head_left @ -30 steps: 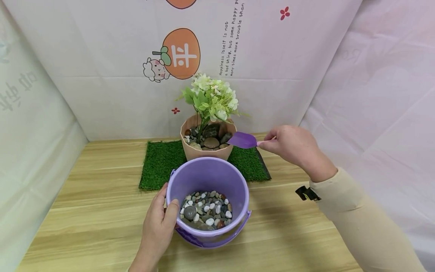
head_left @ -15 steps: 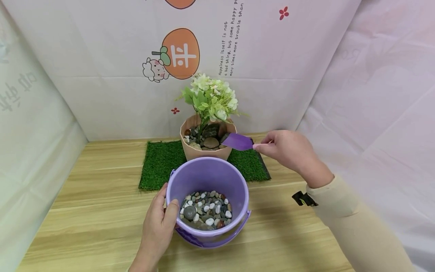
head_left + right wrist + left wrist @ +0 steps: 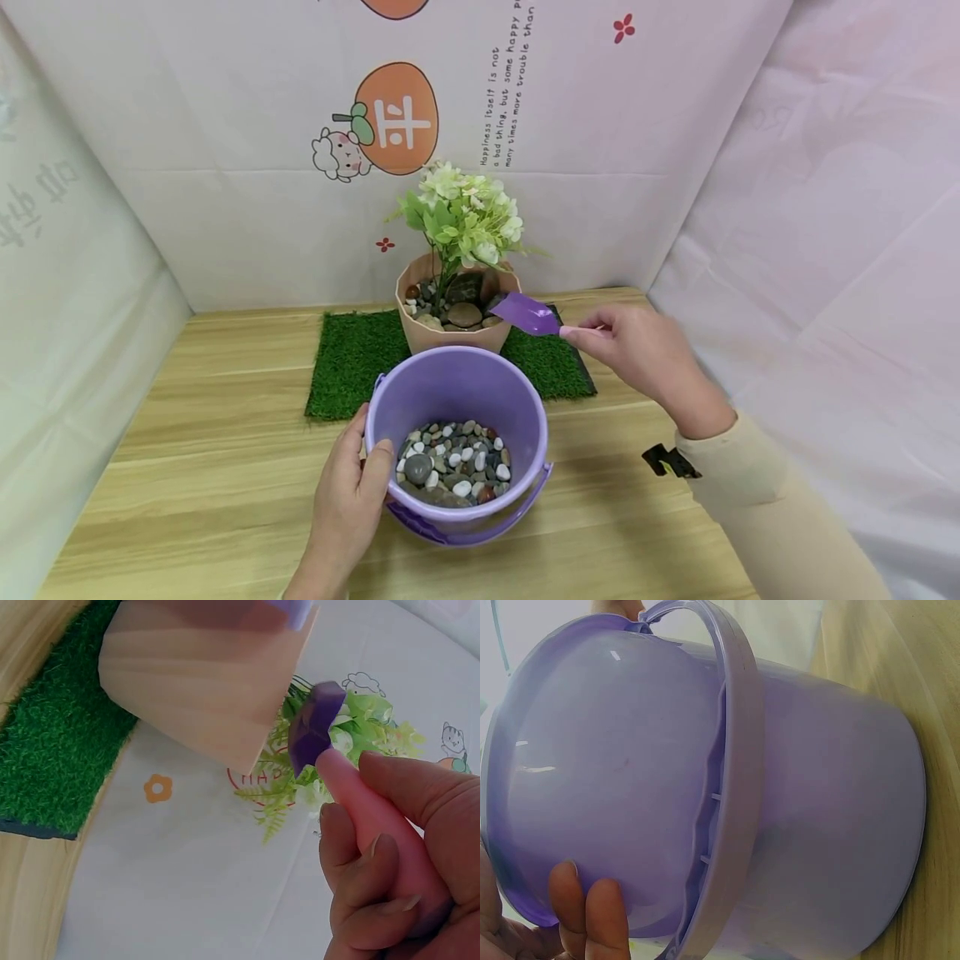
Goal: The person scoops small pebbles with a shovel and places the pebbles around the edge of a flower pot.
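My left hand [image 3: 350, 492] grips the left rim of a purple bucket [image 3: 457, 379], thumb over the edge. Mixed grey, white and brown pebbles [image 3: 457, 462] cover its bottom. By its pink handle [image 3: 367, 806] my right hand [image 3: 637, 346] holds a small purple shovel [image 3: 527, 315]. The blade's tip is over the right rim of a peach flowerpot [image 3: 457, 342]; no stones show on the blade. Large dark stones and smaller pebbles lie in the pot around the stem of a plant with pale flowers [image 3: 468, 212]. In the left wrist view the bucket's handle [image 3: 742, 772] hangs down its side.
The pot stands on a green turf mat [image 3: 360, 367] behind the bucket, on a wooden table [image 3: 210, 467]. Printed white cloth [image 3: 262, 208] hangs at the back and along both sides. A black strap [image 3: 670, 461] sticks out by the right sleeve.
My right hand has moved slightly down and towards me, and the shovel's blade has tilted a little. The left hand and the bucket stay in place.
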`<move>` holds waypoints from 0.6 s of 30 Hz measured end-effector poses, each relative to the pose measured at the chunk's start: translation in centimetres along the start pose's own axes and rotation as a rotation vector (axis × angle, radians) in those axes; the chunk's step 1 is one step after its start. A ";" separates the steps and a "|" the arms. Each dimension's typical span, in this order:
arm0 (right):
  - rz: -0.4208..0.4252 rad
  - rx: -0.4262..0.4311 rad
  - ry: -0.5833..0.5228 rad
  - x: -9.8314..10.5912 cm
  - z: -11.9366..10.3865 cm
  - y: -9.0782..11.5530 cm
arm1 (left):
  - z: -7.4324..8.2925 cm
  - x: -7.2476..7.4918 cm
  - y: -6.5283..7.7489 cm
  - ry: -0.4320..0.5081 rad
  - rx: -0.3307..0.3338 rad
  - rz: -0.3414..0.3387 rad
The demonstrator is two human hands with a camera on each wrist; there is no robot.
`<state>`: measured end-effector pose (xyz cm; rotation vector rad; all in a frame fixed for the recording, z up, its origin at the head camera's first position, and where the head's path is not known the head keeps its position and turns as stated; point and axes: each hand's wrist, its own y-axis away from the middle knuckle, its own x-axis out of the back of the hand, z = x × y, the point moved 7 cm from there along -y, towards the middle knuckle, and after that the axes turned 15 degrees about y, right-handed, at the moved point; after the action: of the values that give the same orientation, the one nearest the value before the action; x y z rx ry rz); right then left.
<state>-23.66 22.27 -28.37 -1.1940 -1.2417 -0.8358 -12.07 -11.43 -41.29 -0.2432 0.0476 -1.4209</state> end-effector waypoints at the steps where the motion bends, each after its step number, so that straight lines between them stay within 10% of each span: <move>1: -0.003 -0.005 -0.001 -0.2 0.1 0.1 | 0.0 0.0 0.0 0.002 0.002 0.000; 18: -0.193 -0.120 0.053 -5.7 2.7 2.3 | 0.0 0.0 0.1 -0.002 0.019 0.004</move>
<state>-23.15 24.65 -34.68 -1.1516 -1.2919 -1.0908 -12.01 -11.48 -41.34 -0.2287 0.0330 -1.4168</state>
